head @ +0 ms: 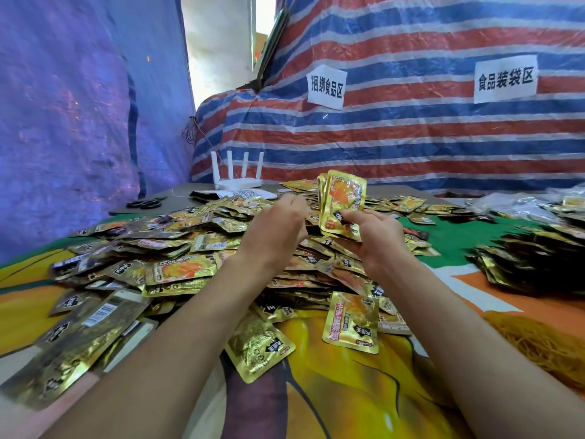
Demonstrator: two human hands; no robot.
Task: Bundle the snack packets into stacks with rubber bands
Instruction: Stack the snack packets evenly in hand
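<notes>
- A blue tarp [79,106] was hung along the left side.
- Black scissors [144,203] were laid on the grey tabletop at the far left. A white router [237,182] with four upright antennas was stood just right of them.
- A heap [177,248] of loose gold packets was spread over the printed cloth [348,403], from the left edge to the middle. Its nearest packets at the left were blurred.
- The left hand [275,229] was held above the heap, its back turned to the camera and its fingers curled forward. Whether anything was held in it could not be told.
- A stack [343,198] of gold packets was held upright above the heap, just right of the left hand.
- The stack was gripped at its lower end by the right hand [376,239], with the thumb pressed across the front packet.
- Between the forearms, a tilted packet [259,350] and a face-up packet [351,321] were laid singly on the cloth.
- A striped tarp [411,137] was hung behind the table, and two white signs [326,87] [506,78] were fixed to it.
- A pile [531,255] of packets was laid at the right, well apart from the heap.
- Nearer the camera at the right edge, a mass of thin orange-yellow strands, seemingly rubber bands [538,343], was laid on the cloth.
</notes>
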